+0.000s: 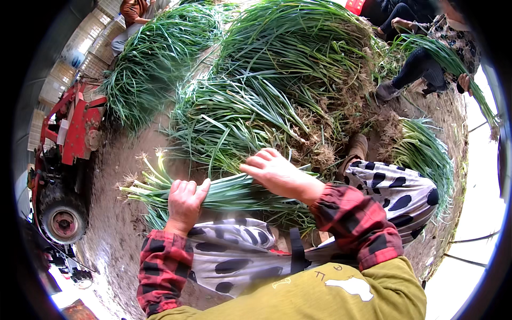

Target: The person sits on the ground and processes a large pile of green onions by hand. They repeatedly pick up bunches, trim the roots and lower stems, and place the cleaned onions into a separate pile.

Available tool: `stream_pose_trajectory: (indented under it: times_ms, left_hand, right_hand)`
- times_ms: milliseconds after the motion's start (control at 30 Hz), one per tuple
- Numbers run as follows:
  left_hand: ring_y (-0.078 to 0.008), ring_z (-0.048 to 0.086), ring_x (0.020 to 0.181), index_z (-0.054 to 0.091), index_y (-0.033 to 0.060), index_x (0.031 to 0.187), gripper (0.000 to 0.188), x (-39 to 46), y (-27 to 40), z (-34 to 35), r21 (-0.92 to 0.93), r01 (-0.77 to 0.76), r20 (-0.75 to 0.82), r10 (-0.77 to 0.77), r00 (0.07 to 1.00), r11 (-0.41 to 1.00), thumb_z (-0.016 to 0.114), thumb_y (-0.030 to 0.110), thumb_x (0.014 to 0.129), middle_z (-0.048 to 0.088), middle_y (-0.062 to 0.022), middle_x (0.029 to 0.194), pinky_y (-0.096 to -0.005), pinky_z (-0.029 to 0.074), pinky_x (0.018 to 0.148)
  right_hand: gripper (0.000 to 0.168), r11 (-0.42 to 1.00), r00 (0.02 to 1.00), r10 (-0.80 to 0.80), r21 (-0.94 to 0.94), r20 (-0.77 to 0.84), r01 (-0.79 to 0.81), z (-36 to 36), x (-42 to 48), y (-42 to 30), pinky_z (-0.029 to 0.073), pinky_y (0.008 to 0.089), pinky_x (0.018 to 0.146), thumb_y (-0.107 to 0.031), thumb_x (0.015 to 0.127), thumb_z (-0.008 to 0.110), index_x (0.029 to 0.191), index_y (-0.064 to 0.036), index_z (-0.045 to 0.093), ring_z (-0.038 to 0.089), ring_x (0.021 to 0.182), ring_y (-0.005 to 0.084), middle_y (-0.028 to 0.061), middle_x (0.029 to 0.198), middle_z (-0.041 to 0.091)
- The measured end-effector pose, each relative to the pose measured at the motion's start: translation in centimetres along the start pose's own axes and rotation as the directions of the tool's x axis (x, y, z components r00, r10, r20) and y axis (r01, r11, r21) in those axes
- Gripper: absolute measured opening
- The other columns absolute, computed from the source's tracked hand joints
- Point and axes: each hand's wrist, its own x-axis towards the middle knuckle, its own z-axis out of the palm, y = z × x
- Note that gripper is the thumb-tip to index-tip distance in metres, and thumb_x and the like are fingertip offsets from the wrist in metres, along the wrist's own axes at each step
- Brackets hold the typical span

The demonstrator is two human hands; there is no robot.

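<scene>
A bunch of long green allium-like plants (236, 193) lies across my lap, its pale, rooted ends pointing left. My left hand (186, 202) grips the bunch near those pale stems, thumb on top. Farther along the leaves, my right hand (280, 174) rests over the bunch with its fingers extended; its underside is hidden, so I cannot tell if it grips. Just beyond my hands spreads a large heap of the same plants (256, 104), with brown fibrous roots (320, 154) at its right side.
A red wheeled machine (80, 128) stands at left on bare soil. Another leafy pile (160, 52) lies at upper left near a person (134, 16). At upper right a person (424, 72) holds a bunch. A separate bunch (428, 152) lies beyond my right knee.
</scene>
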Motion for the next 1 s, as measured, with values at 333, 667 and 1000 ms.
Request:
stream_pose_trajectory:
  times_ms: [333,667,1000]
  left_hand:
    - [-0.0235,0.054,0.073,0.065,0.0092,0.109,0.036,-1.2,-0.6,0.2,0.019,0.077,0.008,-0.077,0.997,0.997,0.055,0.010,0.074,0.054,-0.0064,0.077,-0.0371,0.041,0.077]
    - [-0.0238,0.052,0.071,0.065,0.0089,0.107,0.038,-0.1,-0.6,0.2,0.019,0.034,-0.078,-0.032,0.996,0.999,0.058,0.008,0.070,0.052,-0.0062,0.074,-0.0370,0.041,0.072]
    - [-0.0246,0.056,0.079,0.065,0.0085,0.107,0.043,-0.9,-0.4,-0.2,-0.040,0.020,-0.131,-0.025,0.991,0.999,0.060,0.006,0.064,0.056,-0.0076,0.083,-0.0387,0.041,0.081]
  right_hand:
    - [0.007,0.862,0.902,0.352,0.463,-0.252,-0.207,-3.4,-3.2,1.1,0.046,0.0340,0.072,-0.003,0.078,0.068,0.082,-0.004,0.062,0.057,0.077,0.0220,0.0073,0.077,0.060]
    - [0.011,0.988,0.981,0.079,0.143,-0.178,-0.053,-2.4,-3.0,-3.2,0.039,0.0346,0.076,-0.010,0.071,0.069,0.073,-0.011,0.058,0.050,0.075,0.0216,0.0007,0.071,0.049]
    - [0.019,0.734,0.841,0.539,0.462,0.051,-0.498,-7.7,-8.2,4.9,0.049,0.0300,0.078,-0.009,0.076,0.071,0.094,-0.004,0.069,0.061,0.088,0.0223,0.0082,0.091,0.065]
